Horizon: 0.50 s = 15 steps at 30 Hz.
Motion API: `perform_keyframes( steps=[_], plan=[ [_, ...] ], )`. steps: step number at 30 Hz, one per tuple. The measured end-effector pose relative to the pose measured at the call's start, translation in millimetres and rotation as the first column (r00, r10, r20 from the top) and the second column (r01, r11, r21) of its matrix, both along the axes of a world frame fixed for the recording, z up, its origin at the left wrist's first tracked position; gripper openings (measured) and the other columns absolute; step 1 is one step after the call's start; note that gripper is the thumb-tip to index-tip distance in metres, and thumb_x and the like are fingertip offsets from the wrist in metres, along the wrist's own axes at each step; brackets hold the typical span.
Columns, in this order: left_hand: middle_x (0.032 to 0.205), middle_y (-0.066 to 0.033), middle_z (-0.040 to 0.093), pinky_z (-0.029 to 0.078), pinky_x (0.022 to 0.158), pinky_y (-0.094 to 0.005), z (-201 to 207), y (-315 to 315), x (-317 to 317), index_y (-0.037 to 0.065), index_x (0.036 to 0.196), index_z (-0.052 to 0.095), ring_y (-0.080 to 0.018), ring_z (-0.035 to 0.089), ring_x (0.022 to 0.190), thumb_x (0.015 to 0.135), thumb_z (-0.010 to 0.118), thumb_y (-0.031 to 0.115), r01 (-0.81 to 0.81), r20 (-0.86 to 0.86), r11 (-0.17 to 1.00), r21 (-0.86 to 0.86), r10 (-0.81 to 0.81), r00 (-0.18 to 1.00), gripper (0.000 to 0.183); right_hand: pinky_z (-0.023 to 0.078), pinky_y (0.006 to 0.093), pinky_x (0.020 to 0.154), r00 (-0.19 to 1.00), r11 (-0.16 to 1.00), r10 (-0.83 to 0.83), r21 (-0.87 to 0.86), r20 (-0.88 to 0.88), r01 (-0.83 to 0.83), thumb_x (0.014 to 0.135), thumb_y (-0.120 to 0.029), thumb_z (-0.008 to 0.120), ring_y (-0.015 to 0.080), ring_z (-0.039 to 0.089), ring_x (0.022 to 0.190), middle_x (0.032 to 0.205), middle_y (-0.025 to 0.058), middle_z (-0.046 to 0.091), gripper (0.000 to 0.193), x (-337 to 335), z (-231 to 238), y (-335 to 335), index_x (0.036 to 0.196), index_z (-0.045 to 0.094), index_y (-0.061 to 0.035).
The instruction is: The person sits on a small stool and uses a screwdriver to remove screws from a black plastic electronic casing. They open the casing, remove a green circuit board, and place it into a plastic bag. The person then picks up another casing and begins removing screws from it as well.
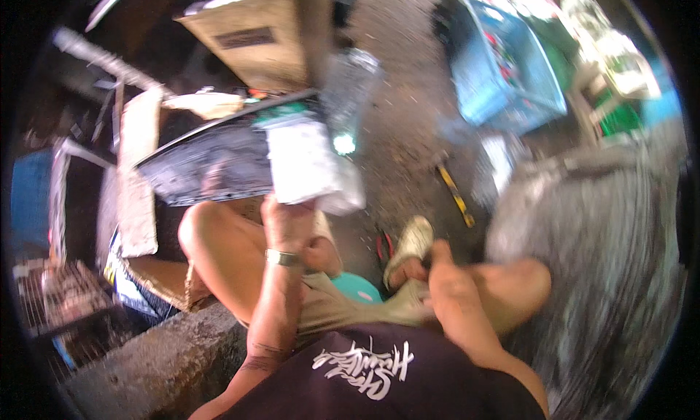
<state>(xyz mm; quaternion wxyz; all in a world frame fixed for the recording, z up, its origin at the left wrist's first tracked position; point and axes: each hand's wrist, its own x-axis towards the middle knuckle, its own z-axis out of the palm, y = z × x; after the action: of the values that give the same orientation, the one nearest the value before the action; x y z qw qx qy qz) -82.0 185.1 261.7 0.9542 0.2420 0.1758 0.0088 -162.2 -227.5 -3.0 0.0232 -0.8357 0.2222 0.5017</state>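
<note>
My left hand [288,222] is closed around the lower end of a white box-shaped thing [302,161], held up in front of my left knee. Glare and blur hide its details, and I cannot tell its kind. Behind its top shows something green [281,114]. Just beyond stands a dark flat panel [219,157] with a shiny face, tilted on its edge. My right hand [446,274] is by my right thigh with a finger stretched out and nothing visible in it. Its other fingers are partly hidden and blurred.
A cardboard box [255,41] stands at the far left of the floor. Opposite it sits a blue crate [510,92] with things inside. Red-handled pliers [383,246] and a yellow-and-black tool [456,194] lie near my foot. A grey sack-like mass [583,252] is at my right.
</note>
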Motion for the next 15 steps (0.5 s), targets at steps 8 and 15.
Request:
perform_keyframes(
  steps=[8, 15],
  plan=[
    [0.095, -0.0045, 0.070, 0.057, 0.077, -0.0482, -37.0, -33.9, 29.7, 0.005, 0.107, 0.069, -0.0206, 0.066, 0.085, 0.101, 0.064, 0.017, -0.089, -0.137, 0.954, 0.285, 0.133, 0.982, 0.015, 0.053, 0.0467, 0.100, 0.907, 0.951, -0.268, -0.060, 0.326, 0.302, 0.088, -0.033, 0.075, 0.0378, 0.067, 0.118, 0.132, 0.0216, 0.066, 0.045, 2.8, 19.8, 25.1, 0.121, 0.071, -0.0027],
    [0.115, -0.0115, 0.071, 0.056, 0.079, -0.0447, -29.4, -18.8, 37.6, -0.004, 0.118, 0.068, -0.0257, 0.070, 0.101, 0.101, 0.060, 0.011, 0.023, -0.091, 0.868, 0.496, 0.026, 0.995, 0.025, 0.047, 0.0562, 0.088, 0.488, 0.914, -0.373, 0.224, 0.789, 0.338, 0.109, -0.035, 0.042, 0.0448, 0.062, 0.113, 0.118, 0.0188, 0.070, 0.037, 136.9, 98.9, 31.9, 0.132, 0.057, -0.0099]
  ],
)
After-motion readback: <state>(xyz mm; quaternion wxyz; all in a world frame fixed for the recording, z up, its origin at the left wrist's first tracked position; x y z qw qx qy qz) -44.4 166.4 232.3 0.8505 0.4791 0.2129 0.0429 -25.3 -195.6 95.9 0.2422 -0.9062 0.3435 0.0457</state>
